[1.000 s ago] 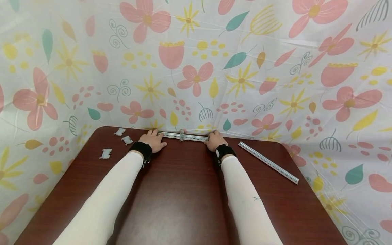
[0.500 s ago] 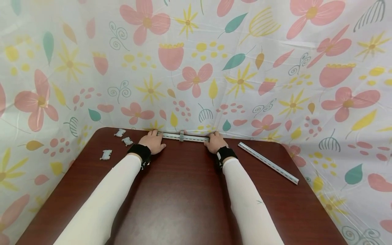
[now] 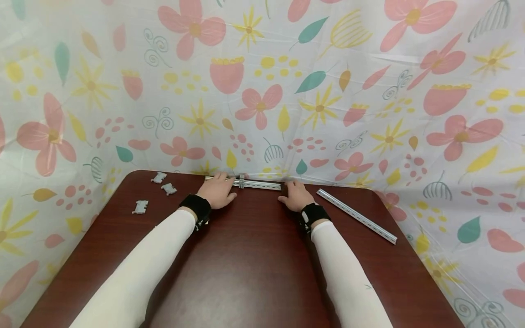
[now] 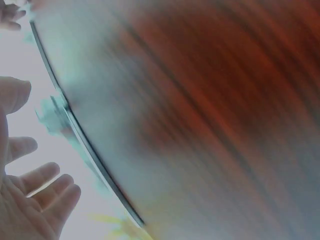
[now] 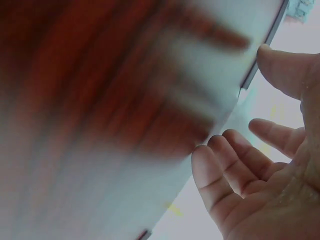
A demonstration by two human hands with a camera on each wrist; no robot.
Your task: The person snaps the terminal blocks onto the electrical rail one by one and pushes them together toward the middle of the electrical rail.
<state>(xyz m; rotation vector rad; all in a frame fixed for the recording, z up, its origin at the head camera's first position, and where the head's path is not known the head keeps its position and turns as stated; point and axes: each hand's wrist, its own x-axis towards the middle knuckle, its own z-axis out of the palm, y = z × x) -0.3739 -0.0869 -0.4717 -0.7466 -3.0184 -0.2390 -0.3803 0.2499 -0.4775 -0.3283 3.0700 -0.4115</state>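
A slotted metal DIN rail (image 3: 264, 185) lies along the table's far edge, with a grey clip-on block (image 3: 242, 181) seated on it left of its middle. My left hand (image 3: 217, 191) is over the rail's left part, hiding some of it. In the left wrist view its fingers (image 4: 60, 202) are spread and loosely bent, apart from the rail (image 4: 95, 160). Just past the rail's right end is my right hand (image 3: 298, 197). The right wrist view shows its fingers relaxed around nothing, the thumb (image 5: 282, 70) overlapping the rail's edge near its end.
A second slotted rail (image 3: 357, 216) lies slanted on the right of the dark wooden table (image 3: 246, 264). Three loose grey pieces (image 3: 158, 177) are at the far left. A flower-print curtain (image 3: 262, 105) hangs right behind the far edge.
Both hands have come off the rail's ends. The left hand has moved right along the rail, uncovering its left end; the right hand has drawn slightly right and back, uncovering the right end.
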